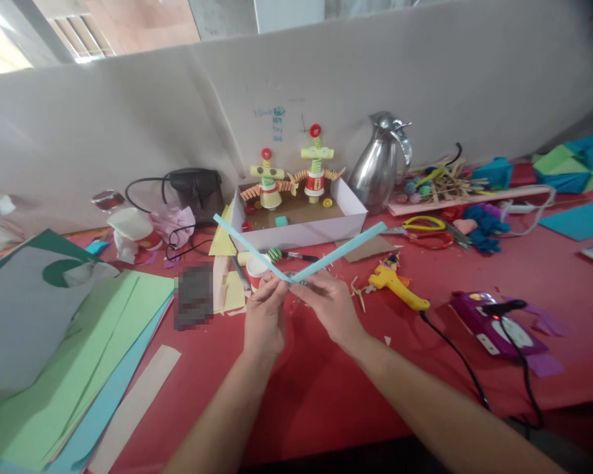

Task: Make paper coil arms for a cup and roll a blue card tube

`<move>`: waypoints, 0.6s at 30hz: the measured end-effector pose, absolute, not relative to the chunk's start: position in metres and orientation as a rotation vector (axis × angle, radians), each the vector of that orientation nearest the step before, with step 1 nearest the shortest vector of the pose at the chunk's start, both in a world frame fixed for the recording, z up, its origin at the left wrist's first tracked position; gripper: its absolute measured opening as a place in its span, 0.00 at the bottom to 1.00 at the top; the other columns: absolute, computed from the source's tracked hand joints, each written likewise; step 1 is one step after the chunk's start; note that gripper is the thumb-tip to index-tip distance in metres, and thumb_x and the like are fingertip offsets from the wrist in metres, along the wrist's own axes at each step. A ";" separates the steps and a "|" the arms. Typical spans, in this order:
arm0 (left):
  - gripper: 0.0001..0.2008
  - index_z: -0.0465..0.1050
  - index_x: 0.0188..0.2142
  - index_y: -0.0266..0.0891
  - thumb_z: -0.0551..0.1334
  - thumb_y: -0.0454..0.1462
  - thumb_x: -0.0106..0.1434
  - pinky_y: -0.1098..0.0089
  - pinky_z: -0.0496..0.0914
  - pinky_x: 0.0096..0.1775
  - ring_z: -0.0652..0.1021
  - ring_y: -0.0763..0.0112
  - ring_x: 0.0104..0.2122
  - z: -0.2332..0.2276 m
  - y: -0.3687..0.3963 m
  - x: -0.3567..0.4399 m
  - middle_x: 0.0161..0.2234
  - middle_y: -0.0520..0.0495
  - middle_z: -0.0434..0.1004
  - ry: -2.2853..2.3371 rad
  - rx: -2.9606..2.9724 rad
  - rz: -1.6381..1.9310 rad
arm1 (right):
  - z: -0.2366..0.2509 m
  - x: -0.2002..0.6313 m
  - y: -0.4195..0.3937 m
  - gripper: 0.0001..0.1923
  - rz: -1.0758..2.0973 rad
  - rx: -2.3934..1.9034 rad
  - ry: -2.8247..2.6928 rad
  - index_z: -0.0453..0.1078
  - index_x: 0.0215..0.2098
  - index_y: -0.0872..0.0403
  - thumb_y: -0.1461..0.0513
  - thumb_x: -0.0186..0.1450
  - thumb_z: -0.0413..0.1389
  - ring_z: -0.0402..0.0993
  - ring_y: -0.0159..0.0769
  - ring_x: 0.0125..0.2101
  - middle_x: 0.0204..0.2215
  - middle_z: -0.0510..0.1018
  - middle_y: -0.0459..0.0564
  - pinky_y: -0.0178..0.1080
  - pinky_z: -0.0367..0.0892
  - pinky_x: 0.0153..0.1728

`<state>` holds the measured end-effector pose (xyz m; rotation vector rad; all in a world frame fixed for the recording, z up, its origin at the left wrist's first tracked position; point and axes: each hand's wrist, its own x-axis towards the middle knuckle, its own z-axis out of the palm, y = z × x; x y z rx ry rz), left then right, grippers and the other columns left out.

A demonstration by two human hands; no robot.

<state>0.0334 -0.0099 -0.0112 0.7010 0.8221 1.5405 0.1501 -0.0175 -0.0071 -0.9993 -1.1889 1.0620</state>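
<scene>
Two light-blue paper strips (343, 250) meet in a V between my hands, their far ends spreading left and right. My left hand (267, 316) pinches the strips near the point where they join. From the other side my right hand (333, 309) is closed on the same joint, thumb close to the left one. Fingertips partly hide how the strips overlap. Just behind my left hand stands a small paper cup (257, 268), partly covered. A green folded paper spring (274, 254) lies close behind the strips.
Two paper figures stand in a white box (296, 230) at the back, beside a steel jug (380, 164). Right lie a yellow glue gun (398, 286) with its cord, scissors (425, 227) and a purple power strip (497, 326). Coloured paper sheets (103, 329) cover the left.
</scene>
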 end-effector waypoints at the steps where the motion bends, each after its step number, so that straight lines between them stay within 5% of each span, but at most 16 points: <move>1: 0.09 0.82 0.29 0.37 0.75 0.36 0.47 0.76 0.71 0.39 0.75 0.77 0.34 -0.012 -0.010 0.034 0.33 0.50 0.76 0.826 0.695 1.533 | -0.006 0.150 -0.017 0.10 1.115 -0.961 -1.163 0.81 0.36 0.48 0.53 0.60 0.64 0.71 0.34 0.30 0.31 0.77 0.46 0.38 0.68 0.32; 5: 0.05 0.80 0.28 0.38 0.73 0.36 0.51 0.74 0.69 0.30 0.72 0.78 0.26 -0.011 -0.011 0.033 0.28 0.52 0.74 0.779 0.775 1.430 | -0.003 0.153 -0.015 0.11 1.325 -0.838 -1.066 0.79 0.33 0.51 0.53 0.59 0.65 0.71 0.30 0.24 0.24 0.77 0.44 0.35 0.63 0.26; 12: 0.09 0.81 0.38 0.40 0.70 0.37 0.56 0.70 0.71 0.38 0.75 0.73 0.32 -0.011 -0.011 0.026 0.32 0.49 0.78 0.730 1.000 1.376 | -0.001 0.164 -0.008 0.12 1.402 -0.810 -1.020 0.77 0.27 0.54 0.53 0.56 0.67 0.69 0.28 0.23 0.21 0.75 0.44 0.33 0.58 0.24; 18: 0.05 0.80 0.34 0.38 0.69 0.37 0.59 0.74 0.70 0.30 0.74 0.77 0.25 -0.006 -0.009 0.022 0.24 0.50 0.76 0.839 1.015 1.345 | -0.003 0.162 -0.006 0.13 1.455 -0.844 -1.034 0.77 0.29 0.55 0.53 0.55 0.68 0.70 0.29 0.23 0.22 0.77 0.46 0.34 0.60 0.25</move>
